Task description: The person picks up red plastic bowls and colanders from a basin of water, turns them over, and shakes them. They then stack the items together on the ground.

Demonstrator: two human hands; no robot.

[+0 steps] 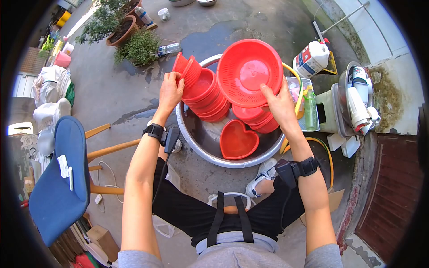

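My left hand [170, 90] grips a stack of red plastic baskets [188, 70] by its upper left edge, tilted over a large metal basin [197, 143]. A round red colander [249, 71] stands on edge under the fingers of my right hand [279, 103], above another stack of red bowls [257, 117]. More stacked red bowls [206, 96] lean in the basin's middle. A red heart-shaped dish [237, 140] lies flat on the basin's bottom near me. Both wrists carry black bands.
A blue chair [58, 178] with wooden legs stands at my left. Potted plants [129, 33] are at the far left. At the right sit a white jug [311, 58], a green bottle [309, 107], a yellow hose [328, 154] and a stand with white bottles [357, 100]. The concrete floor is wet.
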